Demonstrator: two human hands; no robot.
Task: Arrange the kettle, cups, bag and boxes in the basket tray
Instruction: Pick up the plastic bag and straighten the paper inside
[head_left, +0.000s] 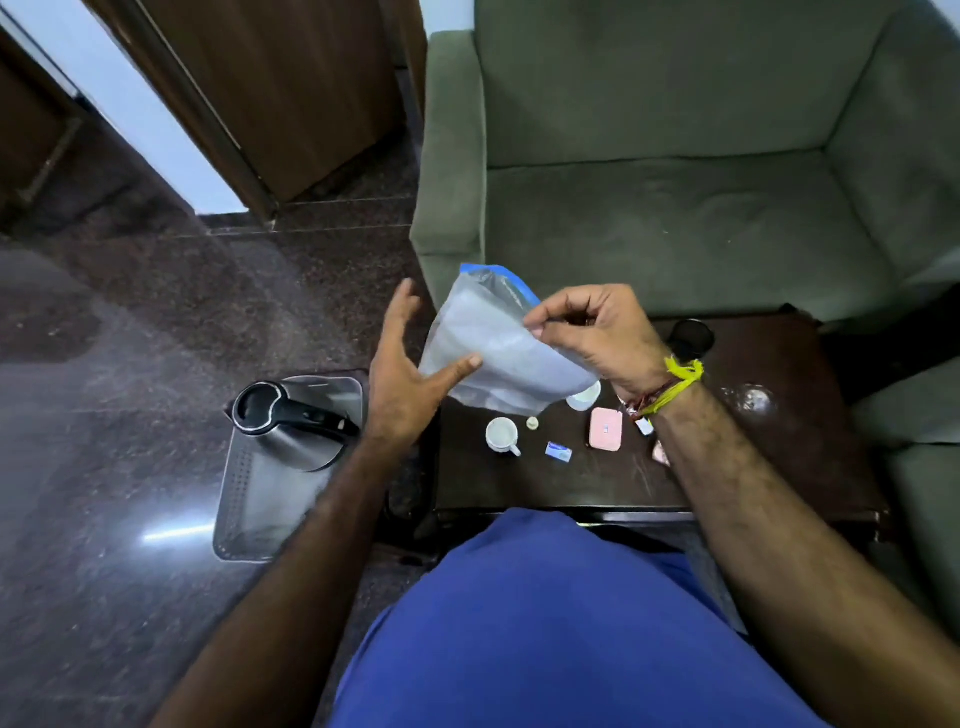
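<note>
A clear plastic bag (498, 343) with a blue zip edge hangs above the dark table (779, 441). My right hand (592, 332) pinches its right edge. My left hand (410, 374) is spread against its lower left corner, the thumb pressing on it. A steel kettle (291, 421) with a black handle stands in the grey basket tray (239, 499) on the floor at the left. On the table lie a white cup (501, 434), a second white cup (584, 397) partly hidden by the bag, a pink box (605, 428) and a small blue box (558, 452).
A green sofa (675, 156) stands behind the table. A small white cap (532, 423), a black round base (691, 338) and small items by my right wrist lie on the table. Polished dark stone floor (104, 415) surrounds the tray.
</note>
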